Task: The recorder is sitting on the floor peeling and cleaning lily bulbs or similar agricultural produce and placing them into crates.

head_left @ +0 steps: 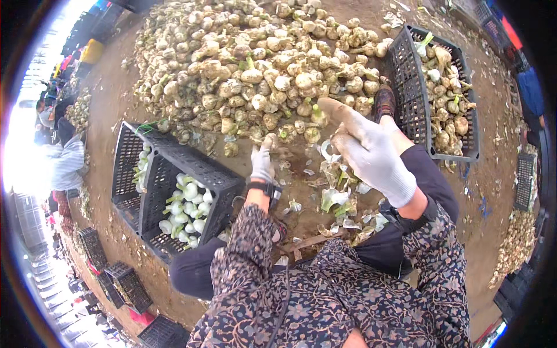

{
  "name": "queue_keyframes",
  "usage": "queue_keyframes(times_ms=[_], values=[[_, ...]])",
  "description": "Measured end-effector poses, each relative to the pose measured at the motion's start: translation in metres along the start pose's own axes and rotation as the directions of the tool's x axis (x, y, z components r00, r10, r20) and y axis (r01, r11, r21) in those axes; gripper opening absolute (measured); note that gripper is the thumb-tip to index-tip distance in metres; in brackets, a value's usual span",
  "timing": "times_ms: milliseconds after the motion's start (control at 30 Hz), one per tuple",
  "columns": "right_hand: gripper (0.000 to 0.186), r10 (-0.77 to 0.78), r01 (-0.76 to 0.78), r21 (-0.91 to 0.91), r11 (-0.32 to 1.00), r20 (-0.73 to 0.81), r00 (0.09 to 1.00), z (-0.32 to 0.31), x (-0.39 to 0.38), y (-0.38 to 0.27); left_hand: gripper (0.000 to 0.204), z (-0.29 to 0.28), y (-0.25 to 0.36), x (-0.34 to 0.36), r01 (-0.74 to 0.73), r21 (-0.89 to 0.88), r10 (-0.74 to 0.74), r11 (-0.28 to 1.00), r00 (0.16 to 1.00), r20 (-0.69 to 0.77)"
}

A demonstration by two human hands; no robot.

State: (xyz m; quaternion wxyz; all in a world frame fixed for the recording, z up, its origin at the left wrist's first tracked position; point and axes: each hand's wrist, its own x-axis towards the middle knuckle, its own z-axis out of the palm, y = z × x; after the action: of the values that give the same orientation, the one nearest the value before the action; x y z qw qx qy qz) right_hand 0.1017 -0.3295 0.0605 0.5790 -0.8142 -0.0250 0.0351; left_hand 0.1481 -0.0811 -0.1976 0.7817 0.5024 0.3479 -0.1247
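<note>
A large heap of garlic bulbs [232, 64] with dirty tan skins spreads in front of me. My left hand [263, 164], in a pale glove, is at the heap's near edge, its soiled fingers apart and no bulb visible in them. To its right, my gloved right hand [371, 156] stretches its brown-stained fingers toward the bulbs. A garlic bulb with a green stem stub [318, 116] lies close by those fingertips. Peeled white garlic bulbs [187, 204] fill part of a black crate [223, 194] on my left.
Another black slatted crate [407, 95] at the right holds unpeeled garlic. Loose skins and leaf scraps [335, 198] litter the ground between my legs. More black crates [129, 285] stand at the lower left. Farther left, a person in a light top [65, 162] sits beside other garlic.
</note>
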Motion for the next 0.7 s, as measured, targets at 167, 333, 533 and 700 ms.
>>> queue_keyframes(times_ms=[167,333,533,700], values=[[0.042,0.037,-0.022,-0.065,0.998,0.235,0.971,0.038,-0.018,0.017,0.054,-0.006,0.06,-0.142,0.027,-0.184,0.079,0.983,0.834,0.546],[0.04,0.029,-0.136,0.205,0.969,0.456,0.89,0.064,-0.052,-0.007,0.08,-0.022,0.092,-0.236,-0.158,-0.066,0.165,0.985,0.769,0.617],[0.023,0.164,-0.376,0.201,0.905,0.649,0.743,0.087,-0.078,-0.037,0.093,-0.047,0.085,-0.269,-0.533,0.196,0.328,0.823,0.728,0.602],[0.026,-0.066,-0.034,0.145,0.989,0.627,0.777,0.088,-0.084,-0.031,0.097,-0.058,0.083,-0.284,-0.54,0.225,0.299,0.811,0.714,0.633]])
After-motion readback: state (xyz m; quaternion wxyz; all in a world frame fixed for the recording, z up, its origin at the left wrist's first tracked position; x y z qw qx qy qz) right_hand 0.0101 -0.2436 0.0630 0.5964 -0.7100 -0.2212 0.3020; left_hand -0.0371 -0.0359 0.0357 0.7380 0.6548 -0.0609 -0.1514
